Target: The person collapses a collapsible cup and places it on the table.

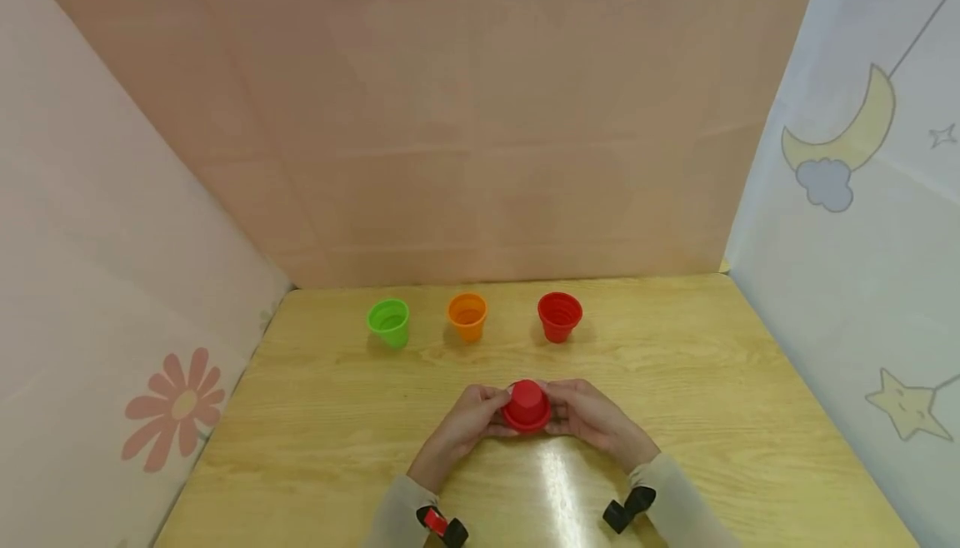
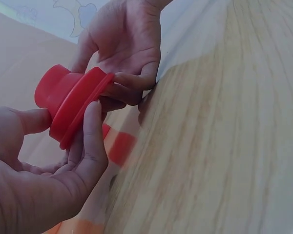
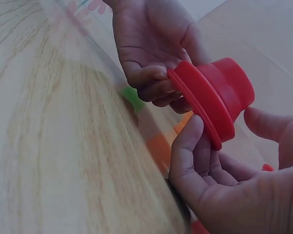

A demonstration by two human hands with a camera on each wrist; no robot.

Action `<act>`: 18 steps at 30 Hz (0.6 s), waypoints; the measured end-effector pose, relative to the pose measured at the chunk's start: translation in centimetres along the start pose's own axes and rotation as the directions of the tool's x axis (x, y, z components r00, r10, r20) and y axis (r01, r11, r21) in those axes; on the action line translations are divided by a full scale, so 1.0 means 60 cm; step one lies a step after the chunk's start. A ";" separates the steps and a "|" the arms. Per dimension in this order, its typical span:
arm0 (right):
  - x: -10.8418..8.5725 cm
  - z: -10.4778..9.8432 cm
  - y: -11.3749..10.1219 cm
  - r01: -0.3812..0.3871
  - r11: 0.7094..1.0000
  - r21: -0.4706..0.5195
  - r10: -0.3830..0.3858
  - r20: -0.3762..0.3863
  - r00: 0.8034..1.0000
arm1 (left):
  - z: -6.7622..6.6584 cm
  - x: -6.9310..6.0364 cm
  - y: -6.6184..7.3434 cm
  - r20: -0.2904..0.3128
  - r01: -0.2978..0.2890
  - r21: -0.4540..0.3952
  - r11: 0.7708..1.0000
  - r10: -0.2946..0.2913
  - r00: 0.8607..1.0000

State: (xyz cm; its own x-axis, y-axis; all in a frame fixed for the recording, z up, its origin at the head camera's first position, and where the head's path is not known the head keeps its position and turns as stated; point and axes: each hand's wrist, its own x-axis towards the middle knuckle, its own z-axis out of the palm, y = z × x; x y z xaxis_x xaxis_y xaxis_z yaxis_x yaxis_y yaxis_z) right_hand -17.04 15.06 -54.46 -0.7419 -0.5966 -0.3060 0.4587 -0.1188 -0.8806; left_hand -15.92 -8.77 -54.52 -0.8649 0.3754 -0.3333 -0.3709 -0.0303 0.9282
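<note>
Between both hands is a red collapsible cup (image 1: 527,405), partly folded, its narrow base facing up toward the head camera. My left hand (image 1: 472,419) grips its left side, thumb on the narrower part and fingers at the wide rim. On the other side my right hand (image 1: 596,419) holds it the same way. The left wrist view shows the cup (image 2: 71,100) tilted, with the rim against the fingertips. Beyond the hands stand a green cup (image 1: 389,322), an orange cup (image 1: 468,317) and another red cup (image 1: 559,317), all upright with mouths up.
A wood-grain table (image 1: 322,440) lies under the hands. A tan back panel (image 1: 465,140) rises behind the row of cups. Pale side panels stand left and right, one with a pink flower (image 1: 176,406), the other with a moon (image 1: 851,127) and a star.
</note>
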 end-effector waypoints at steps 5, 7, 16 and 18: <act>-0.001 0.001 -0.003 -0.010 1.000 0.017 0.010 0.001 1.000 | 0.006 -0.002 0.004 -0.018 -0.014 0.027 1.000 0.014 1.000; -0.002 0.002 -0.003 -0.012 1.000 0.023 0.012 0.001 1.000 | 0.008 -0.004 0.006 -0.023 -0.020 0.038 0.999 0.021 1.000; -0.001 0.007 -0.005 0.009 0.999 0.050 -0.010 0.009 1.000 | 0.003 -0.003 0.009 -0.017 -0.039 0.067 0.997 0.040 0.999; 0.001 0.009 -0.006 0.024 0.997 0.072 -0.025 0.013 1.000 | 0.000 -0.003 0.008 -0.009 -0.041 0.040 0.998 0.041 0.999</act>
State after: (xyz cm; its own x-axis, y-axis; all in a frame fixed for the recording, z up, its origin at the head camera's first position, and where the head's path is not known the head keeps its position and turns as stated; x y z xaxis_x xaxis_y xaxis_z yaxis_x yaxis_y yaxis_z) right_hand -16.98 14.66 -53.97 -0.7464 -0.6041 -0.2792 0.4749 -0.1897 -0.8593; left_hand -15.95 -8.85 -54.01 -0.8825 0.3652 -0.2964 -0.3217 -0.0088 0.9468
